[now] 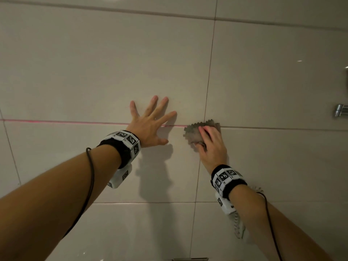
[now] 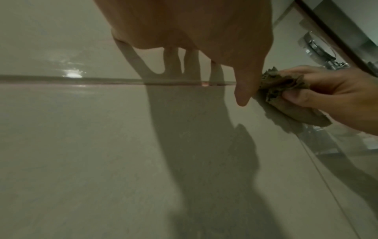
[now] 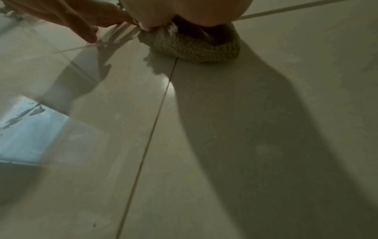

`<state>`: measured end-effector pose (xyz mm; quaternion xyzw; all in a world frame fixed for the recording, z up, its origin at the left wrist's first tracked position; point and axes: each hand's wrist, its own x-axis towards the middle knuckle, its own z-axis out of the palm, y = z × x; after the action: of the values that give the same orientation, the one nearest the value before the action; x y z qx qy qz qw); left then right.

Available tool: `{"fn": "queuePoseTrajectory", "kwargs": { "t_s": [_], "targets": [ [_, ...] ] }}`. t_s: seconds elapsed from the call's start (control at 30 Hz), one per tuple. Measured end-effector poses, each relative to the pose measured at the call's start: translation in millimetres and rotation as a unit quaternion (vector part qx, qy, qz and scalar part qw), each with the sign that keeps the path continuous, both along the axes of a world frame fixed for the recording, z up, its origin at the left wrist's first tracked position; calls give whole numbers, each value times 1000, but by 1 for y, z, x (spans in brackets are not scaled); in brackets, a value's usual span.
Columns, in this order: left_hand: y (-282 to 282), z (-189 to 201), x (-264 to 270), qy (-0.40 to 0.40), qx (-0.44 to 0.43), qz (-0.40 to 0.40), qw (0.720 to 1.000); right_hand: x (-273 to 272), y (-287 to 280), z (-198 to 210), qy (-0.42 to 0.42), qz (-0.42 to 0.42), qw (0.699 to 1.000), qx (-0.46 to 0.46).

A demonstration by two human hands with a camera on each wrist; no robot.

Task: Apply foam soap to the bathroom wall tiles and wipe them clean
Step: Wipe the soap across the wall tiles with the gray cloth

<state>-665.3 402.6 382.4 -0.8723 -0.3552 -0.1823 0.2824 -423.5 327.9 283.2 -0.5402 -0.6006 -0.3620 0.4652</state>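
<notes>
Large glossy beige wall tiles (image 1: pixel 105 68) fill the head view. My left hand (image 1: pixel 150 119) lies flat on the wall with fingers spread, holding nothing. Just to its right, my right hand (image 1: pixel 211 142) grips a folded grey-brown cloth (image 1: pixel 195 130) with a zigzag edge and presses it on the tile where two grout lines cross. In the left wrist view the cloth (image 2: pixel 286 87) is bunched under the right hand (image 2: pixel 331 98), beside my left thumb. In the right wrist view the cloth (image 3: pixel 196 46) sits on the vertical grout line. No foam shows on the tiles.
A chrome fitting (image 1: pixel 340 110) juts from the wall at the right edge, also seen as metal fixtures (image 2: pixel 315 48) in the left wrist view. A red line (image 1: pixel 56 121) runs along the horizontal grout. A metal edge (image 1: pixel 190 259) shows at the bottom.
</notes>
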Motion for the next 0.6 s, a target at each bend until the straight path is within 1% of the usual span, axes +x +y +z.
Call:
{"fn": "queuePoseTrajectory", "kwargs": {
  "t_s": [0.13, 0.3, 0.5, 0.6],
  "targets": [
    [2, -1, -1, -2, 10, -2, 1000, 0, 3, 1, 0, 1, 1000, 19],
    [9, -1, -6, 7, 29, -7, 1000, -12, 15, 1, -49, 10, 998, 24],
    [13, 3, -22, 24, 45, -7, 999, -30, 22, 3, -28, 18, 999, 41],
    [16, 2, -30, 17, 43, -11, 999, -35, 23, 5, -22, 21, 999, 32]
  ]
}}
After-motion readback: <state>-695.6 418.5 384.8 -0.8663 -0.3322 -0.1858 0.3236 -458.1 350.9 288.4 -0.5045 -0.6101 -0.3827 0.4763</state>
